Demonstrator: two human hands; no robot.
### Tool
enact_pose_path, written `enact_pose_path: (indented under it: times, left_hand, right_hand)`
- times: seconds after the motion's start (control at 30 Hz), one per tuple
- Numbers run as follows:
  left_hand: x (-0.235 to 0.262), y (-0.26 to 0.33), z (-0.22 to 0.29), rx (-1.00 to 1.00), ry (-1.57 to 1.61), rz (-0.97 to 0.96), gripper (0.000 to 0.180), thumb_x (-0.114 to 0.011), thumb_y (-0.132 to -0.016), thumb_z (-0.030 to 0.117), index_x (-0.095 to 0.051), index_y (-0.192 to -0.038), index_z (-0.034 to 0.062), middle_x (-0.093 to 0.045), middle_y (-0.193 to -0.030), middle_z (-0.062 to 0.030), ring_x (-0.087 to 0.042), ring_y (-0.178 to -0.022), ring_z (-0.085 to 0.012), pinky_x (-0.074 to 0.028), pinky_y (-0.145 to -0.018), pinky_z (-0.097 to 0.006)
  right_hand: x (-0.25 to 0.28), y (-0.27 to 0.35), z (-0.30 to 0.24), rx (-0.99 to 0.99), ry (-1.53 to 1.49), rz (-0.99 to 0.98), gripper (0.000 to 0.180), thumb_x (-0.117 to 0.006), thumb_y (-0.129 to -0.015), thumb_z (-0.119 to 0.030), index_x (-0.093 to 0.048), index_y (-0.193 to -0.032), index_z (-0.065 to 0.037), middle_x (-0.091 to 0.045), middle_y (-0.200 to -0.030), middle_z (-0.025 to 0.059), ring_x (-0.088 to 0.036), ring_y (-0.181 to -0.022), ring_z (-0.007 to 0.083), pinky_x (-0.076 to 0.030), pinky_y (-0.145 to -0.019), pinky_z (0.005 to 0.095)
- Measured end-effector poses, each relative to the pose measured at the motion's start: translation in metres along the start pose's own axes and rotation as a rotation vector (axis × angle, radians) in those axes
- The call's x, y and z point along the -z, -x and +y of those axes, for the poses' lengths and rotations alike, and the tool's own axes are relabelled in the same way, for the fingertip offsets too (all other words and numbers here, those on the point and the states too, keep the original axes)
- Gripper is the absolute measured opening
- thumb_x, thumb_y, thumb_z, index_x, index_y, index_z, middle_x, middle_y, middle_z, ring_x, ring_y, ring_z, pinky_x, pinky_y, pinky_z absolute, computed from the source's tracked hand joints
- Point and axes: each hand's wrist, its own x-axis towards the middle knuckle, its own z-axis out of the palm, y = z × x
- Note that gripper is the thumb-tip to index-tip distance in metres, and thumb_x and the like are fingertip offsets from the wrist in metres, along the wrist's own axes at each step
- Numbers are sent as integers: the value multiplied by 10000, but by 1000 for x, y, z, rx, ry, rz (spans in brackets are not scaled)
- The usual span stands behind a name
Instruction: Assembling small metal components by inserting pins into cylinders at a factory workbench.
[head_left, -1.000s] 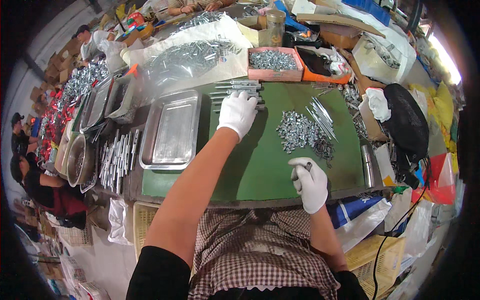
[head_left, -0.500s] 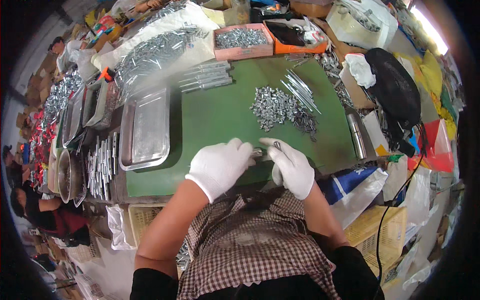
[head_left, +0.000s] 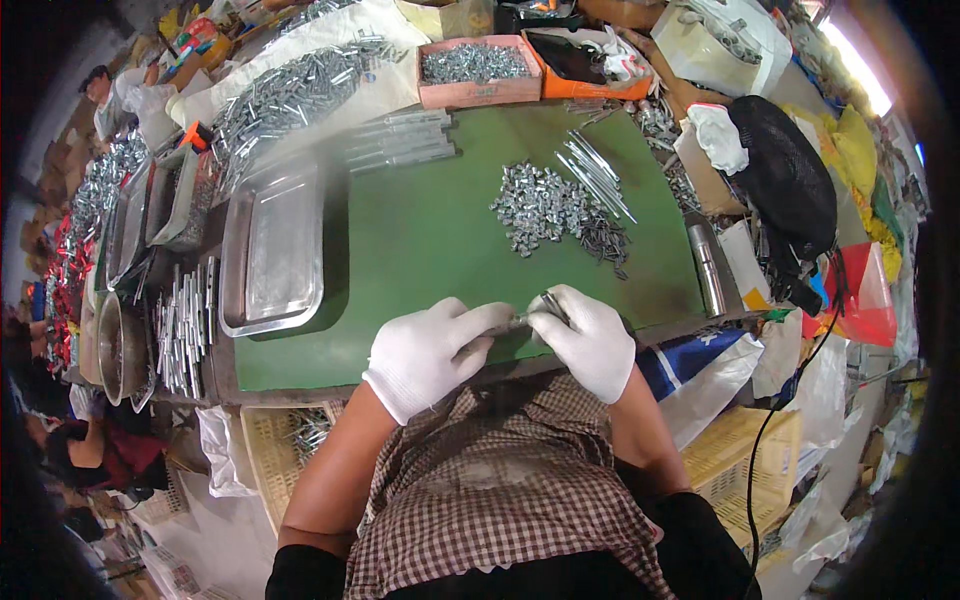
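Observation:
Both my hands wear white knit gloves and meet low over the green mat [head_left: 420, 240]. My left hand [head_left: 430, 350] pinches a small silver metal piece [head_left: 518, 322] between thumb and fingers. My right hand [head_left: 588, 340] is closed on a metal rod [head_left: 549, 302], whose end shows above the thumb; the fingers hide the rest. Whether the two pieces are joined, I cannot tell. Beyond my hands lie a heap of small silver fittings [head_left: 545, 205], a small pile of dark pins [head_left: 603, 245] and several thin rods [head_left: 597, 178].
An unfilled metal tray [head_left: 272, 250] stands left, beside a row of metal tubes [head_left: 185, 330]. Longer rods [head_left: 400, 140] lie at the mat's far left. Behind is a pink box [head_left: 478, 92] of small parts. A thick steel cylinder [head_left: 706, 270] lies right.
My hands have drawn slightly closer together around the metal pieces, the left fingers now stretched toward the right hand. The view has shifted a little, so the table sits further left.

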Motion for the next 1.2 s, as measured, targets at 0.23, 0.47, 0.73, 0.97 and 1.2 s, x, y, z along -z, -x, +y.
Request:
enact_pose_path:
  times: [0.23,0.47,0.73,0.97,1.2]
  left_hand:
    - [-3,-3,6,57,-14,10,277,-701,-839,182,-713,-1110,238,-616,-787,-58,-640,-642,-266,-524,-569,-384]
    - [-13,3,16,107,-212,-1,241,-686,-852,184,-695,-1087,238,-588,-778,-61,-638,-621,-273,-514,-536,-407]
    - [-15,1,19,144,-199,-33,229,-673,-876,203,-678,-1101,248,-589,-840,-64,-647,-643,-274,-527,-554,-414]
    - [-16,0,18,156,-152,-36,236,-670,-879,206,-680,-1112,240,-597,-849,-71,-650,-652,-288,-528,-561,-423]
    - [-13,-1,16,168,-168,-65,250,-663,-885,214,-689,-1133,232,-597,-845,-77,-651,-649,-296,-530,-554,-431]
  right_hand:
    - [2,0,2,-45,-36,-23,204,-617,-963,-208,-641,-1011,-11,-661,-847,105,-628,-775,199,-500,-741,334]
    - [34,-50,17,191,456,175,275,-579,-978,-256,-675,-1114,-37,-700,-1002,171,-683,-945,324,-524,-838,399]
    - [57,-195,25,323,814,98,251,-527,-945,-227,-691,-1088,-102,-664,-1110,166,-625,-1063,379,-496,-931,464]
    - [63,-214,13,248,899,-135,274,-592,-836,-235,-686,-1036,-74,-656,-1130,176,-632,-1064,372,-498,-952,460]
    - [58,-172,-4,271,807,-69,251,-601,-851,-245,-680,-1014,-72,-694,-1025,190,-662,-997,384,-517,-906,468]
